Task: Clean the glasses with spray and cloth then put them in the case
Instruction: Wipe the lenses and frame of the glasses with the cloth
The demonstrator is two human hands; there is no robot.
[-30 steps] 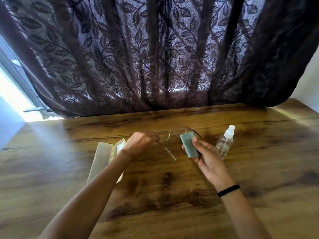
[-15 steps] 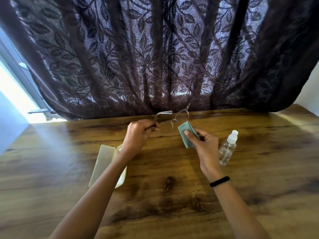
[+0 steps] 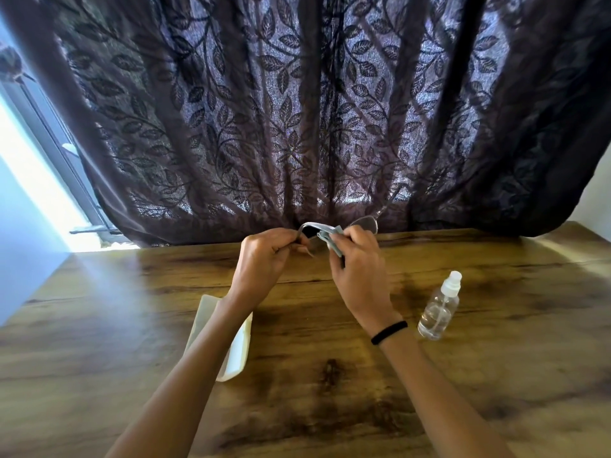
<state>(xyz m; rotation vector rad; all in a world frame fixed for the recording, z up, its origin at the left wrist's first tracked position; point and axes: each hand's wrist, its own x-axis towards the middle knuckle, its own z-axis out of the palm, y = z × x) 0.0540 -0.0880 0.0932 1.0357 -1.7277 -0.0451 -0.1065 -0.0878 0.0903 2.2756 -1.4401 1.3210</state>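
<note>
- Left hand, centre of the frame: grip closed on the left end of the glasses, holding them in the air above the far edge of the table.
- Right hand: grip pinched on the cloth, which is now pressed against the left lens; half a second earlier cloth and lens were close but apart, and a second ago the glasses hung low near the table.
- Judged meaning: the wiping step has begun; the casing step is not yet done.
- Glasses: thin frame, clear rounded lenses; one lens and a slim arm rise to the upper right of the hands, seen against the curtain.
- Cloth: small, soft, grey-green, folded over the fingers.
- Case: pale, smooth, oblong, lying open on the table, partly hidden below the left forearm, well apart from the glasses.
- Spray bottle: clear plastic, white nozzle, upright at the right, untouched.
- Table: brown wood grain with dark patches.
- Curtain: dark, leaf-patterned, backlit, hanging in folds.
</note>
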